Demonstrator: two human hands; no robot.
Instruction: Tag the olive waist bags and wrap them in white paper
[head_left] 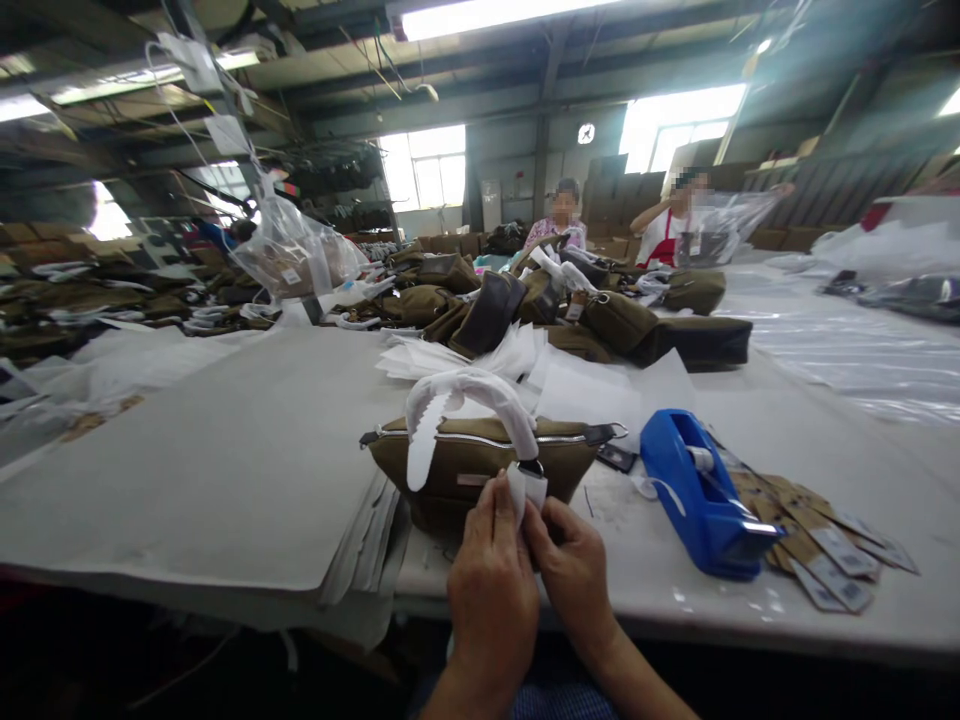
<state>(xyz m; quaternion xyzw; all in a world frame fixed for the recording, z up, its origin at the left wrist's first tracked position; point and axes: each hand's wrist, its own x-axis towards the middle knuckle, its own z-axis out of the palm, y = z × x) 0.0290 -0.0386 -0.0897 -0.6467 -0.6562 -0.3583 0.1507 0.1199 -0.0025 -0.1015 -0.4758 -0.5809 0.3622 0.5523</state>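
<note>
An olive handbag (442, 470) with a silver zip along its top stands on the table before me. Its handle (487, 385) is wrapped in white material, and a notched white strip (425, 440) hangs from it at the left. Below the metal ring at the handle's right end, a small piece of white wrapping paper (527, 488) is folded around the tab. My left hand (493, 570) pinches this paper from the left. Closed on its lower right side are the fingers of my right hand (568, 560). The fingertips partly hide the paper.
A blue tape dispenser (697, 500) stands right of the bag, beside cardboard tags (825, 540). Large paper sheets (225, 450) are stacked at left. Behind the bag lie white papers (585, 385) and a heap of olive bags (540, 310). Two people (559, 225) are across the table.
</note>
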